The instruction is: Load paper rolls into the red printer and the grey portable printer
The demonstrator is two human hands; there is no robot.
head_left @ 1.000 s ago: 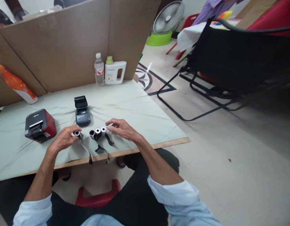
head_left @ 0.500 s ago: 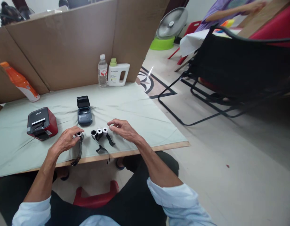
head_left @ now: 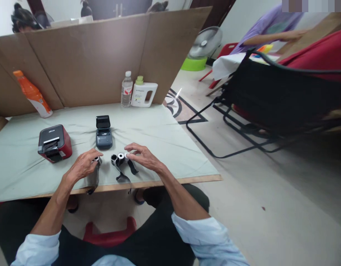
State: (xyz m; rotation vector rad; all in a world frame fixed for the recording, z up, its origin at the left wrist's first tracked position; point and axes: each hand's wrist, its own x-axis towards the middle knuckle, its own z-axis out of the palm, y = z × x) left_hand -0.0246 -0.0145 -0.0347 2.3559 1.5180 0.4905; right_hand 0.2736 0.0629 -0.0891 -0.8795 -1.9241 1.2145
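A person seated at a pale green, cloth-covered worktop (head_left: 173, 144) pinches a small, white-ended roll (head_left: 96, 159) trailing a dark strip (head_left: 94, 178) in the left hand (head_left: 82, 164). The right hand (head_left: 143, 156), thumb and fingers parted, is at the rightmost white roll (head_left: 127, 156) in a row of three; contact is unclear. Behind stands a dark blue-grey plastic device (head_left: 104, 139), lid raised, right of a red-and-black box-shaped machine (head_left: 54, 143).
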